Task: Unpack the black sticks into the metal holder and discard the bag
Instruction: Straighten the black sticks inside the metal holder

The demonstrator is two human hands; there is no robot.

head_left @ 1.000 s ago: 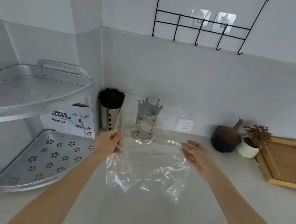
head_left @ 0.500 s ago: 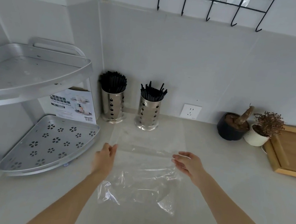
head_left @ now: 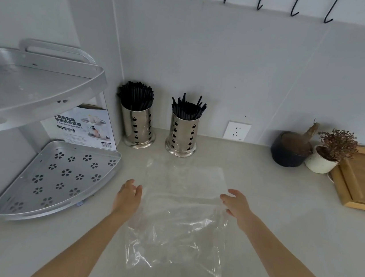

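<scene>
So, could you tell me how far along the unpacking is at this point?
Done: the bag looks empty, and black sticks stand in both holders. In hand: the left hand and right hand are at the bag's side edges as it lies on the counter; whether they grip it is unclear. Left: discarding the bag; no bin is visible.

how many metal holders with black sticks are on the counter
2. One metal holder stands at the back wall beside the corner shelf's box, packed full; the other stands just right of it, behind the clear bag, sticks looser. None looks hidden.
</scene>
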